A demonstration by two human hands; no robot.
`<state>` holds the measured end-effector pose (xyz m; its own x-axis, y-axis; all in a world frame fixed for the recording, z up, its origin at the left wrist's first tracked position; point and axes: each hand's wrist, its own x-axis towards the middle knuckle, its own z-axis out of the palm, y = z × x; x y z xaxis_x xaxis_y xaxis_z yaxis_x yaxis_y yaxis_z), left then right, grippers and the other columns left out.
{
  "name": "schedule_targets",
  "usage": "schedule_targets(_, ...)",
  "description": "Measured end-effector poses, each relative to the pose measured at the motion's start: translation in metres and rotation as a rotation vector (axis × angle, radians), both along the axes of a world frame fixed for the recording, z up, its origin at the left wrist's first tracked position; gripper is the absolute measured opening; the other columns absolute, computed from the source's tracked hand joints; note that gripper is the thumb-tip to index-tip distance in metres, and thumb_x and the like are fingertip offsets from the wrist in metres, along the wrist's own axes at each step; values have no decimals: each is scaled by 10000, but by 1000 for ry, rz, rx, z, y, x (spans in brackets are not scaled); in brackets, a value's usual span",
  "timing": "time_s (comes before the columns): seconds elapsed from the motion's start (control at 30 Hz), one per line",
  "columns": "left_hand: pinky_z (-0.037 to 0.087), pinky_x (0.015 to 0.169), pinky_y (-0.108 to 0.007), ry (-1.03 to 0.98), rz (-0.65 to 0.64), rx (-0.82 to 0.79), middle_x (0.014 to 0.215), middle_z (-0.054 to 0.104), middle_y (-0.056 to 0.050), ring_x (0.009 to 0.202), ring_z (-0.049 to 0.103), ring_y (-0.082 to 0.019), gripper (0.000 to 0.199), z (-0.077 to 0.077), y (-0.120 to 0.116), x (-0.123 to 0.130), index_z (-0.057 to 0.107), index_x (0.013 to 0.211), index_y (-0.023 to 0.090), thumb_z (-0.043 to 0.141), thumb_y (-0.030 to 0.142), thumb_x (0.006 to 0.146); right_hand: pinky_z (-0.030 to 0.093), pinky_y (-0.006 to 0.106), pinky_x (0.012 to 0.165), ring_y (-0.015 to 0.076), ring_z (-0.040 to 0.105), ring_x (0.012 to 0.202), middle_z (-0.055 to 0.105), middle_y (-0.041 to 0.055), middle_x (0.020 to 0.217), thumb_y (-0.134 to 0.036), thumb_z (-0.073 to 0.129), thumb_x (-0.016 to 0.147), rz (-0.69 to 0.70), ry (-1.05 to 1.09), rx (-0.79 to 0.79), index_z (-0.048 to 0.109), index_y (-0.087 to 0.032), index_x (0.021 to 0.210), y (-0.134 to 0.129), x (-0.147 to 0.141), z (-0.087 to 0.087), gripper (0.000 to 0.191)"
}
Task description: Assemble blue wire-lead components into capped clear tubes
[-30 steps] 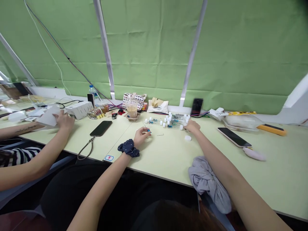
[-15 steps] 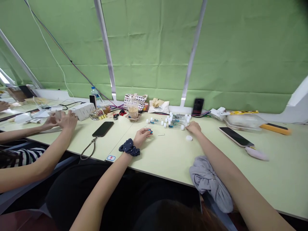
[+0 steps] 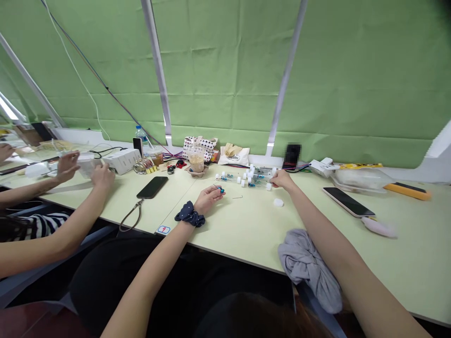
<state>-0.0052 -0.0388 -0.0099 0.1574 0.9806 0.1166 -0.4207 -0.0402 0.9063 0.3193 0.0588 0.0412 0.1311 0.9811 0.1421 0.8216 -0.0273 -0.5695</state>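
Observation:
My left hand (image 3: 208, 199), with a dark scrunchie (image 3: 190, 214) on its wrist, pinches a small blue part (image 3: 221, 189) above the table. Several clear tubes with white caps and blue pieces inside (image 3: 259, 177) lie in a group near the back. At the right end of that group is my right hand (image 3: 283, 180), its fingers closed around a tube's capped end. A thin metal pin (image 3: 237, 197) lies between my hands, and a white round cap (image 3: 278, 203) rests in front of my right hand.
Black phone (image 3: 152, 187) and drink cup (image 3: 196, 162) at left; another phone (image 3: 348, 202), plastic tray (image 3: 359, 179) and grey cloth (image 3: 310, 267) at right. A person's hands (image 3: 102, 175) work at far left beside a white box (image 3: 123, 160).
My right hand has shifted slightly up and left against the tubes. My left hand stays nearly in place with the blue part. The other person's hands have moved apart.

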Motion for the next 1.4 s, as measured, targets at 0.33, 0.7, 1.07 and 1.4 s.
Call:
schedule_targets(0.33, 467, 775, -310, 27, 20, 51, 887, 704, -73, 804, 657, -162, 403, 0, -3, 3, 620, 888, 135, 832, 247, 565, 467, 208, 461, 113, 588, 480, 605, -14, 564, -139, 724, 632, 750, 493, -155, 528, -153, 660, -59, -127, -11, 199)
schedule_targets(0.7, 473, 773, -314, 58, 69, 100, 853, 704, -61, 771, 645, -142, 421, -7, 3, 0, 594, 875, 138, 831, 301, 567, 500, 211, 427, 139, 626, 458, 573, -39, 479, -270, 763, 665, 865, 447, -23, 494, -179, 645, -59, -145, -10, 284)
schedule_targets(1.07, 474, 830, -347, -11, 234, 107, 820, 697, -51, 792, 649, -156, 451, -5, 6, -3, 590, 841, 149, 850, 328, 519, 569, 232, 479, 145, 651, 494, 614, 12, 521, -320, 768, 698, 757, 843, -256, 550, -137, 672, -45, -168, -11, 287)
schedule_targets(1.4, 484, 847, -390, 196, 144, 209, 857, 701, -64, 783, 660, -175, 369, -8, 4, 1, 597, 808, 141, 834, 273, 558, 527, 176, 468, 91, 614, 469, 657, 15, 561, -291, 694, 788, 651, 1010, -328, 565, -145, 720, -53, -146, -35, 207)
